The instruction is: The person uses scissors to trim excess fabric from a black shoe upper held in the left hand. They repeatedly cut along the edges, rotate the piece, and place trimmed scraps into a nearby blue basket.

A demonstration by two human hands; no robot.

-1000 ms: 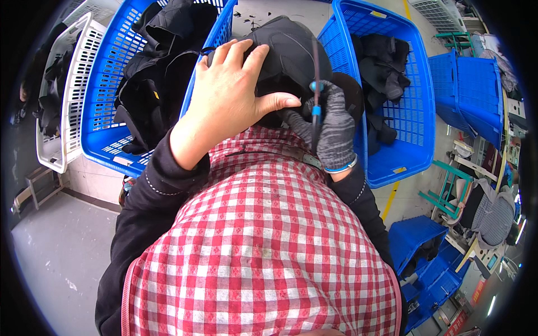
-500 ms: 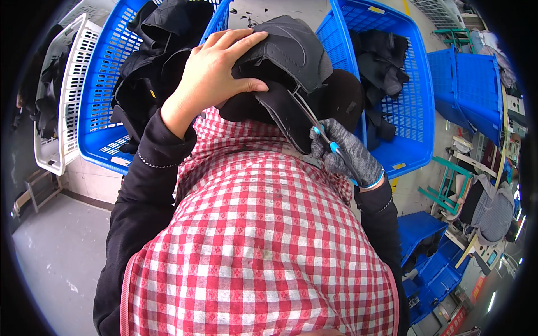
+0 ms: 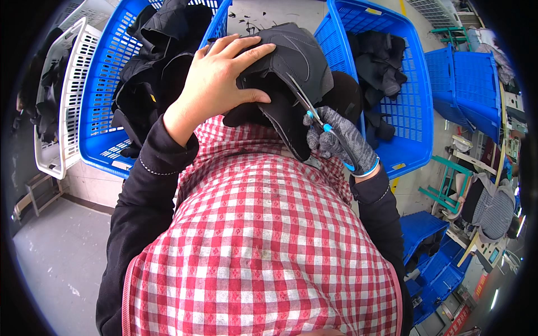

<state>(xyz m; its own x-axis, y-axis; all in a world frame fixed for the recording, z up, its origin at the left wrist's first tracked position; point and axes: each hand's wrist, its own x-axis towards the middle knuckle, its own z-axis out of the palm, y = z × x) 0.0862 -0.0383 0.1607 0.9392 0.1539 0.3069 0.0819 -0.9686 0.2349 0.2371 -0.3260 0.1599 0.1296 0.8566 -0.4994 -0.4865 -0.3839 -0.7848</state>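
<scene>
My bare left hand (image 3: 227, 75) grips a black padded fabric piece (image 3: 305, 53) with curved stitched lines, fingers spread over its top and thumb on the lower side. The piece lies over my lap, folded so that a dark hollow shows between its upper panel and a lower flap. In my right hand (image 3: 344, 140), which wears a grey knitted glove, is a pair of scissors (image 3: 303, 99) with black and light-blue handles. Their blades point up and left, lying against the upper panel's edge. Whether the tips bite into the fabric I cannot tell.
A blue basket (image 3: 89, 106) of black fabric pieces stands at my left, another blue basket (image 3: 417, 101) with similar pieces at my right. Beyond the left one is a white basket (image 3: 70, 106). Dark scraps litter the floor ahead. Stacked blue crates (image 3: 465, 89) stand further right.
The scissors have moved up and slightly left along the edge of the upper panel, and my gloved hand has shifted with them. My left hand keeps its hold, with the fabric shifted slightly.
</scene>
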